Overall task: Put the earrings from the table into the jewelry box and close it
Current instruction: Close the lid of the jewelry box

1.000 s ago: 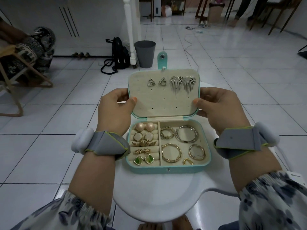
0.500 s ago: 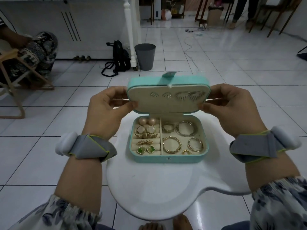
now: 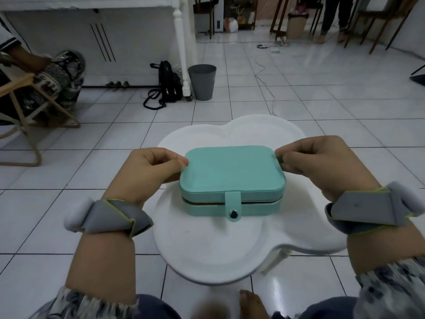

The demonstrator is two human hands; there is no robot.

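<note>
The box sat shut on the table between the hands. The left hand pinched its left edge, the right hand its right corner.

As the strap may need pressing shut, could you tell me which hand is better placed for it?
Left, narrowly: both hands pinch the box, but the left hand sits nearer its front strap. The right hand is almost as close.

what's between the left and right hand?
Head view: the jewelry box, lid down, left hand and right hand pinching its far corners.
</note>
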